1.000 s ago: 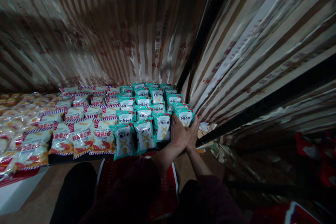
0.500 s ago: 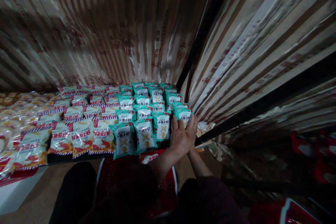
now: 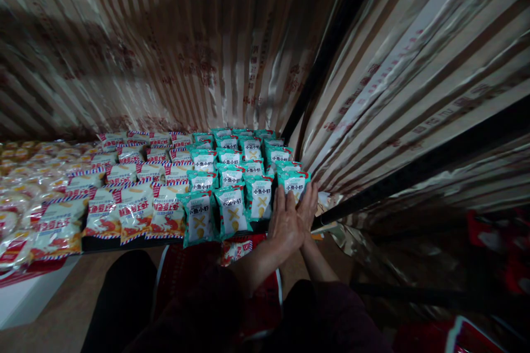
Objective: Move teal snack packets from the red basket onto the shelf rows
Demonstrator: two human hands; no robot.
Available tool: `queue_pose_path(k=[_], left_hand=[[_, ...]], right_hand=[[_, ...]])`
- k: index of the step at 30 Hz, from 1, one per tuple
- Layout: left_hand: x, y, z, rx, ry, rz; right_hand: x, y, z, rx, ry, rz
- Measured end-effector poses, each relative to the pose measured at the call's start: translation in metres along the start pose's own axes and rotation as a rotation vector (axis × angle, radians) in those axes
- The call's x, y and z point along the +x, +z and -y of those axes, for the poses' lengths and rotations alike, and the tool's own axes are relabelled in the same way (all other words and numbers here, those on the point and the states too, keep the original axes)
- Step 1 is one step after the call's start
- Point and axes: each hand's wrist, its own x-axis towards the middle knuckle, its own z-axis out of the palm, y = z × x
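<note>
Both my hands are at the right end of a display of snack bags. My left hand lies with outstretched fingers against the lower front of a teal-and-white snack bag. On the bag's right side is my right hand, its fingers angled upward. The bag stands upright between the two hands, its lower part covered by fingers. My wrists are close together, one partly behind the other. Left of the hands, another teal bag leans in the front row, with several matching bags behind it.
Cream-and-red snack bags fill the middle, with clear-wrapped round items farther left. Striped wrapping rises behind. A dark metal bar slants along the right. A red bag lies below, between my legs.
The view has shifted slightly, so the display sits a little farther right. My hands stay around the same teal snack bag, which keeps its place in the row.
</note>
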Motion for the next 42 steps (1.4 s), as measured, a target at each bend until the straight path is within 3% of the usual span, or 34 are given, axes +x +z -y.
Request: queue_pose_path(k=[4,11,15,22,32,42], left_hand=[[-0.024,-0.005,0.01,0.069,0.095,0.061],[-0.048,-0.011,0.022,0.126,0.06,0.163],[-0.047,-0.01,0.024,0.133,0.016,0.223],[-0.043,0.001,0.029,0.082,-0.001,0.225],[-0.032,0.015,0.034,0.02,-0.035,0.271],[-0.023,0.03,0.046,-0.022,0.039,0.248]], right_hand=[[0.0,-0.004,0.008,-0.027,0.005,-0.012],[-0.001,-0.007,0.025,-0.038,0.098,0.031],[-0.003,-0.009,0.025,-0.032,0.171,0.015],[-0.01,-0.012,0.009,-0.048,-0.008,-0.016],[-0.005,-0.014,-0.004,0.027,-0.098,0.013],[-0.001,-0.02,-0.013,0.028,-0.192,0.059]])
